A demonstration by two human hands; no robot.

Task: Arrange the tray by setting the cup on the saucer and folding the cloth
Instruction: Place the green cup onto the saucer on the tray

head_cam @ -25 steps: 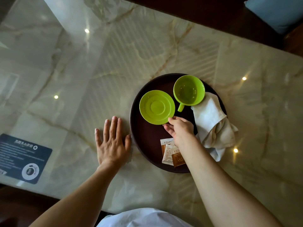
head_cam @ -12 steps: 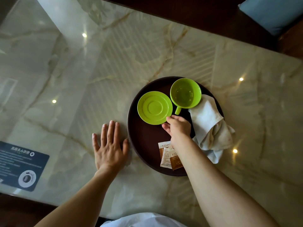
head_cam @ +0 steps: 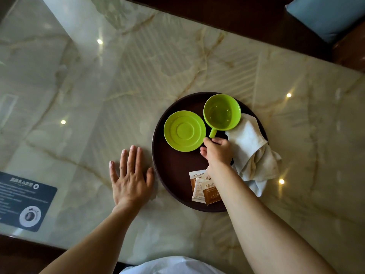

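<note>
A round dark brown tray (head_cam: pixel 175 167) lies on the marble table. On it, a lime green saucer (head_cam: pixel 184 131) sits at the left and a lime green cup (head_cam: pixel 222 112) stands upright just right of it, on the tray, its handle pointing toward me. A crumpled white cloth (head_cam: pixel 250 151) hangs over the tray's right rim. My right hand (head_cam: pixel 218 152) is curled over the tray, its fingertips at the cup's handle; whether they grip it I cannot tell. My left hand (head_cam: pixel 131 175) lies flat on the table, its thumb against the tray's left rim.
Three brown and white sachets (head_cam: pixel 199 188) lie at the tray's near edge, partly under my right wrist. A dark printed card (head_cam: pixel 21 200) sits at the table's near left corner. A blue cushion (head_cam: pixel 325 14) is beyond the far edge.
My right hand has shifted slightly right, from the saucer's near edge to the cup's handle. Cup, saucer, cloth and left hand stay in place.
</note>
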